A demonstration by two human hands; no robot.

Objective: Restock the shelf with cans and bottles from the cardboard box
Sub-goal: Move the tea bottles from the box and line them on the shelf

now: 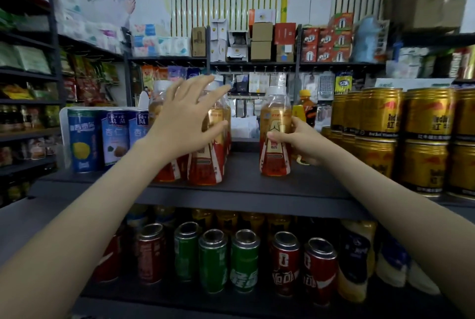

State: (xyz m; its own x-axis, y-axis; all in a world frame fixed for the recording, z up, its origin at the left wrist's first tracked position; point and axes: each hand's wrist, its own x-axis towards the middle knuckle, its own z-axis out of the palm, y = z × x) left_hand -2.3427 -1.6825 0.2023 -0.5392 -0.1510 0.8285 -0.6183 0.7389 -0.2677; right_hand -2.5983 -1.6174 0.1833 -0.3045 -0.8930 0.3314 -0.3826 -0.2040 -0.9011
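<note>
Dark shelf carries blue cans far left, amber bottles centre, stacked gold cans right.

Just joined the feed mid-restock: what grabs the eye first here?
The two bare arms reaching onto the dark top shelf: the right hand grips a lone amber tea bottle with a white cap standing at mid-shelf, while the left hand spreads open against a cluster of matching amber bottles to the left. Stacked gold energy-drink cans fill the shelf's right end.
</note>
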